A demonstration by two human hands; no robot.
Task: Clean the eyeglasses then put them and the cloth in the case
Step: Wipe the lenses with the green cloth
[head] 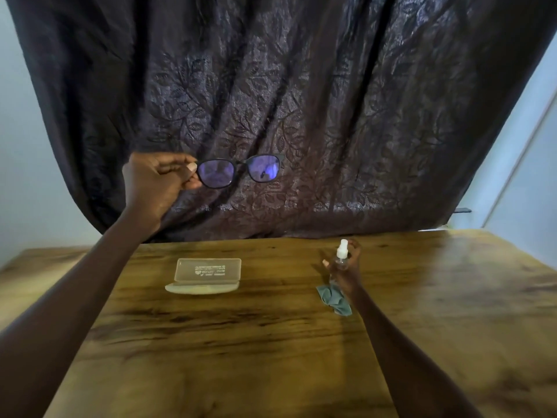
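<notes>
Head view, the only one: left hand (156, 184) is raised well above the table (271, 357), thumb and fingers pinched shut on the left end of the glasses (239, 171), at the hinge corner. Frame runs roughly level, long axis left to right, lenses facing the camera against the dark curtain (301, 101); the far lens hangs free, nothing touching it. Right hand (346, 268) sits low near the tabletop, fingers wrapped closed round a small spray bottle (341, 256), white nozzle on top (which way the nozzle faces I can't tell). So the glasses lie up and to the left of the bottle, well apart from it. Judging by that, next step prob needs the bottle lifted toward the lenses, or the frame lowered to meet it. Cloth (334, 298) lies crumpled on the table just beside the right wrist, partly under it, i.e. right hand is far nearer to it. Case (208, 276) sits open, mid-table, between the arms, nothing visible in it.
</notes>
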